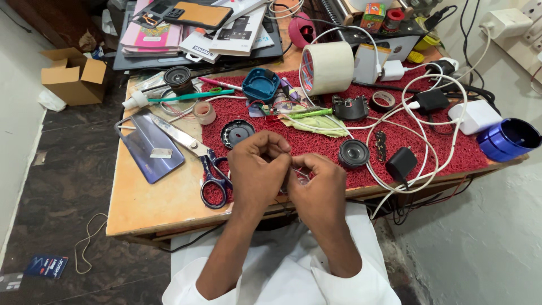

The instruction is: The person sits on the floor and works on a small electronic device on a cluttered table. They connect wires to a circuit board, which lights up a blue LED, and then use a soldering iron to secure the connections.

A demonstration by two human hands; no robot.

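Note:
My left hand (pixel 257 169) and my right hand (pixel 319 183) are held together over the front edge of the red mat (pixel 451 152), fingertips pinched on a small thin piece (pixel 298 173) between them. It is mostly hidden by the fingers, and what it is cannot be made out. Blue-handled scissors (pixel 212 169) lie just left of my left hand. A round black speaker (pixel 354 153) sits just right of my right hand, and another round black part (pixel 237 133) lies behind my left hand.
The wooden table (pixel 152 197) holds a phone back cover (pixel 149 146), a big roll of white tape (pixel 327 68), a blue plastic shell (pixel 261 85), white cables and chargers (pixel 429 135), and a blue cylinder (pixel 508 139) at the right edge. A cardboard box (pixel 73 74) stands on the floor.

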